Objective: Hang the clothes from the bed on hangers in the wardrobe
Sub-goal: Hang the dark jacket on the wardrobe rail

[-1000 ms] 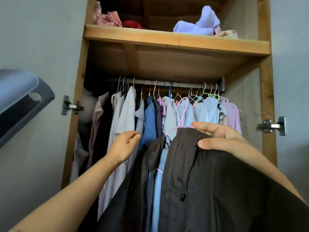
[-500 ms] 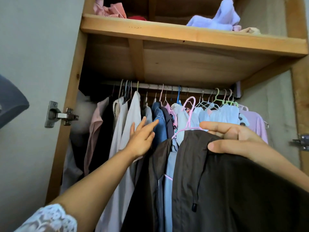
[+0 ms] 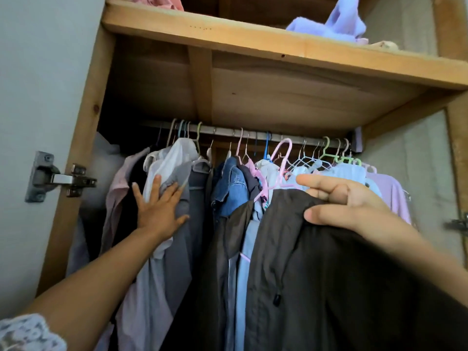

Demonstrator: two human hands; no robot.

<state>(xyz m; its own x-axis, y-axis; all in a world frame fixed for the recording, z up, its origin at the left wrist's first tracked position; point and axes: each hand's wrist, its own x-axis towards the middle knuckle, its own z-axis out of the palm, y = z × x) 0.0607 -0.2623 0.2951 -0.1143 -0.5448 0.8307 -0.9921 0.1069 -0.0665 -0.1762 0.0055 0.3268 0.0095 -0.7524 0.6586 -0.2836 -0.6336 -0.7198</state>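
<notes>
A dark brown jacket (image 3: pixel 316 274) on a pink hanger (image 3: pixel 283 158) fills the lower right; the hanger's hook sits just below the metal rail (image 3: pixel 228 129). My right hand (image 3: pixel 347 206) grips the jacket's shoulder, thumb under and fingers over the fabric. My left hand (image 3: pixel 159 209) presses flat, fingers spread, against the white and grey shirts (image 3: pixel 174 173) hanging at the left. Between them hang a denim jacket (image 3: pixel 230 183) and other garments.
The wooden shelf (image 3: pixel 253 46) above the rail carries a lilac cloth (image 3: pixel 339 21) and a pink one (image 3: pixel 162 0). Several light shirts on white and green hangers (image 3: pixel 336 158) crowd the rail's right end. A door hinge (image 3: pixel 55 178) juts from the left frame.
My left hand has moved left and flattened against the white and grey shirts, pushing them aside. The jacket and its pink hanger have risen closer to the rail. The view has moved closer.
</notes>
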